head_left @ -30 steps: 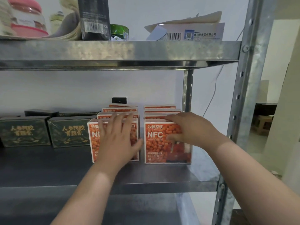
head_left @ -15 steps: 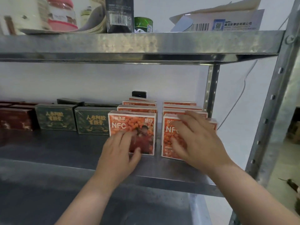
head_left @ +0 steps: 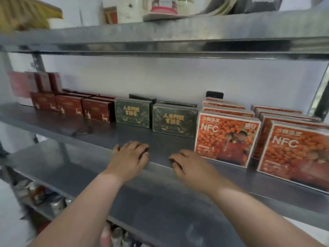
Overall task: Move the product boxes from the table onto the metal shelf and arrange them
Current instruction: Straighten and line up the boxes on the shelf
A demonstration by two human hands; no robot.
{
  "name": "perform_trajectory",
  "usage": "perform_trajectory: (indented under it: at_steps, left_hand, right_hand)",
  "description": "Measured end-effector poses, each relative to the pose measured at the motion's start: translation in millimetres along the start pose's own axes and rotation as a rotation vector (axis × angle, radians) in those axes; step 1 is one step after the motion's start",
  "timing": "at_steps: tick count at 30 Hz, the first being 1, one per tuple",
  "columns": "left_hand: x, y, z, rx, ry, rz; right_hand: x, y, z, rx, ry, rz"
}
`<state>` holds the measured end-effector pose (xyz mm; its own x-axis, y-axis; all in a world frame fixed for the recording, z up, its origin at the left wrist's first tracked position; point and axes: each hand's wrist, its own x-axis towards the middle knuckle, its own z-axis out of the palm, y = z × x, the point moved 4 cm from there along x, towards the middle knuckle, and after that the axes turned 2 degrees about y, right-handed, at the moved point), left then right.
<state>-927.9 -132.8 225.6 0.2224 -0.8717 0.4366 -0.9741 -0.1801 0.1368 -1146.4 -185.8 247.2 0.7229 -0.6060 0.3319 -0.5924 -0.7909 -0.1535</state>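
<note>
Hands first, in the head view: my left hand (head_left: 130, 155) and my right hand (head_left: 192, 166) are both empty at the front lip of the metal shelf (head_left: 89, 125), fingers loosely bent and gripping nothing.

I take the front orange box (head_left: 227, 139) of the left row as my mark. The right hand is just left of its lower corner, close but not touching. The left hand is farther left, in front of the green boxes (head_left: 174, 120). Right of the mark stands the second orange row (head_left: 293, 154); its front box looks nearer the lip, though the wide lens may exaggerate that. Left of the mark, past the green ones, stand the red boxes (head_left: 71, 107).

I judge the step to be squaring up the fronts. To do it well I should press flat fingers low on a box face and slide rather than lift. These boxes stand upright on narrow edges and could tip back into those behind.
</note>
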Motion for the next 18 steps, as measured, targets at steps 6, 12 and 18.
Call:
perform_trajectory:
  at_steps: [6, 12, 18]
  left_hand:
    - [22, -90, -9, 0.024, -0.182, -0.056]
    - [38, -169, -19, 0.056, -0.212, -0.102]
    - [53, -244, -25, 0.048, -0.196, -0.130]
  right_hand:
    - [99, -67, 48, -0.005, -0.143, 0.064]
    - [170, -125, 81, -0.070, -0.266, 0.195]
    - [235, -163, 107, -0.057, -0.311, 0.160]
